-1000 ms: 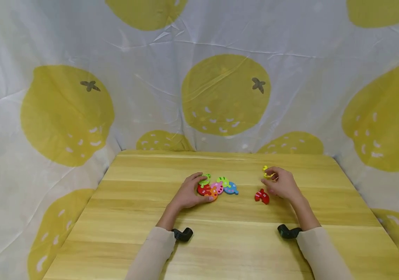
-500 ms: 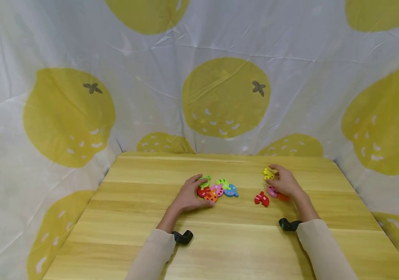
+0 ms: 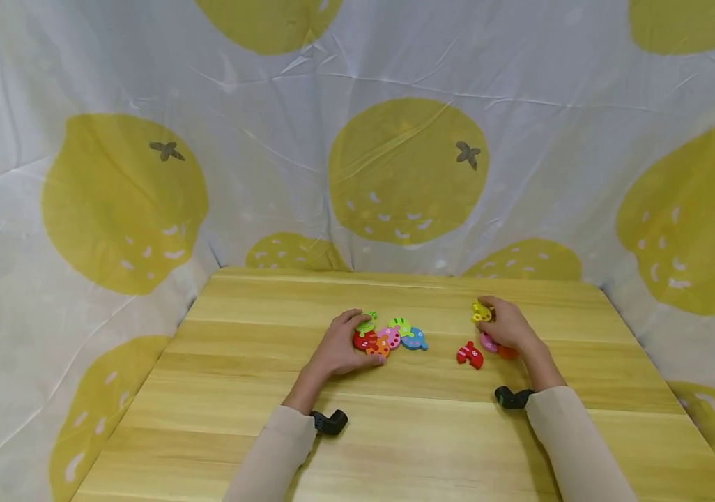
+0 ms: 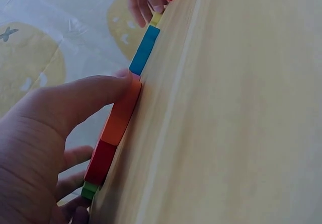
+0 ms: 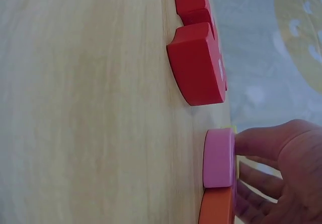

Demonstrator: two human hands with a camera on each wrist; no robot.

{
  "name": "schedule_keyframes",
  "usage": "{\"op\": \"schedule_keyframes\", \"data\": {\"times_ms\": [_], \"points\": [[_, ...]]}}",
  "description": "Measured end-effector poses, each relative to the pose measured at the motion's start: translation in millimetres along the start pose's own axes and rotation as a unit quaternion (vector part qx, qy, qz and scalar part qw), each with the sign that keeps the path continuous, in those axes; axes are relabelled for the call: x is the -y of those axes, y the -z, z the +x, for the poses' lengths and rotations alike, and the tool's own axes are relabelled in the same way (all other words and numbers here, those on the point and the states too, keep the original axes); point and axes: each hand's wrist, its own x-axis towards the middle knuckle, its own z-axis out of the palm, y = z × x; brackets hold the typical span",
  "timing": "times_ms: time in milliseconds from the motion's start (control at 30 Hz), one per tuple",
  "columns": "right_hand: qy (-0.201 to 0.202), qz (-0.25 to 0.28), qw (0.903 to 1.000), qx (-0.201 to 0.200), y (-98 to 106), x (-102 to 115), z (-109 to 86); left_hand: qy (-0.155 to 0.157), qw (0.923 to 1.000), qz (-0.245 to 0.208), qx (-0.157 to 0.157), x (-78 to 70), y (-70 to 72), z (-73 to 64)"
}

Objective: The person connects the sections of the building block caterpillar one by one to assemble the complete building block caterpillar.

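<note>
In the head view, several numbered wooden puzzle pieces lie linked in a chain: green (image 3: pixel 366 324), red (image 3: pixel 365 341), orange (image 3: pixel 378 349), pink (image 3: pixel 389 337), lime (image 3: pixel 400 326) and blue (image 3: pixel 414 339). My left hand (image 3: pixel 341 345) spans the chain's left end, its thumb at the orange piece and its fingers round the green one. Over on the right, my right hand (image 3: pixel 508 325) pinches a yellow puzzle piece (image 3: pixel 481 312). Just below that hand lie a second pink piece (image 5: pixel 219 157) and a dark orange piece (image 5: pixel 216 206), partly covered by it in the head view.
A loose red piece (image 3: pixel 470 355) marked 8 lies between the chain and my right hand. The wooden table (image 3: pixel 408 446) ends at a lemon-print cloth (image 3: pixel 408 167) behind. Black wrist cameras (image 3: pixel 330 422) sit on both wrists.
My right hand has shifted slightly right, uncovering the pink and dark orange pieces. The yellow piece, earlier seen tilted, now shows its face. My left hand stays at the chain.
</note>
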Motion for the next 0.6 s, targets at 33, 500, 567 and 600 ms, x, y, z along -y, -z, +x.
{"op": "schedule_keyframes", "data": {"times_ms": [33, 500, 567, 600], "points": [[-0.002, 0.003, 1.0, 0.0, 0, 0, -0.2, 0.0, 1.0, 0.0, 0.0, 0.0, -0.1, 0.3], [-0.016, 0.057, 0.9966, -0.057, 2, 9, -19.6, 0.005, 0.9999, -0.007, 0.009, -0.9, 4.4, 0.9], [-0.017, 0.066, 0.9958, -0.061, 3, 13, -23.7, 0.009, 0.9999, -0.008, 0.011, -1.4, 5.5, 1.4], [-0.016, 0.071, 0.9953, -0.064, 2, 15, -25.5, 0.009, 0.9999, -0.009, 0.01, -1.6, 5.9, 1.7]]}}
